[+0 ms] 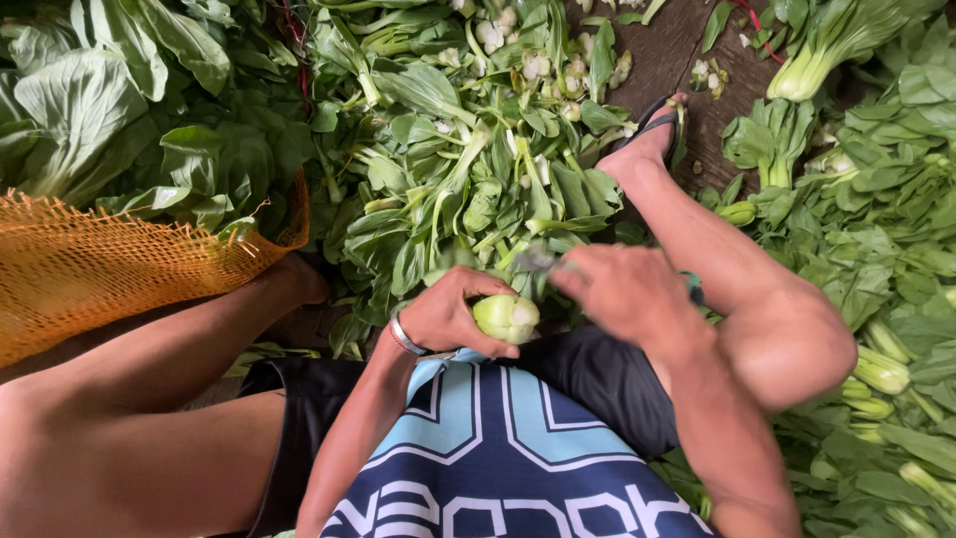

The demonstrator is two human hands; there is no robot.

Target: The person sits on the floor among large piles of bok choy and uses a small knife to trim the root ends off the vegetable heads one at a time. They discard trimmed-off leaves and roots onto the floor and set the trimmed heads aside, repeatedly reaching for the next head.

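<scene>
My left hand (pixel 450 315), with a metal bracelet on its wrist, grips a pale green bok choy (pixel 506 318) by its stem end, just above my lap. Its leaves point away from me into the heap. My right hand (pixel 622 291) is closed right beside it, at the leafy side of the stem. A blurred greyish blade (pixel 538 260) sticks out of this fist toward the bok choy; it looks like a small knife. Both hands sit between my bare knees.
A heap of cut leaves and stem bits (pixel 468 159) lies in front of me. An orange mesh sack (pixel 90 274) full of greens is at the left. Whole bok choy (pixel 881 369) are piled at the right. My sandalled foot (pixel 652 130) rests on dark planks (pixel 677 50).
</scene>
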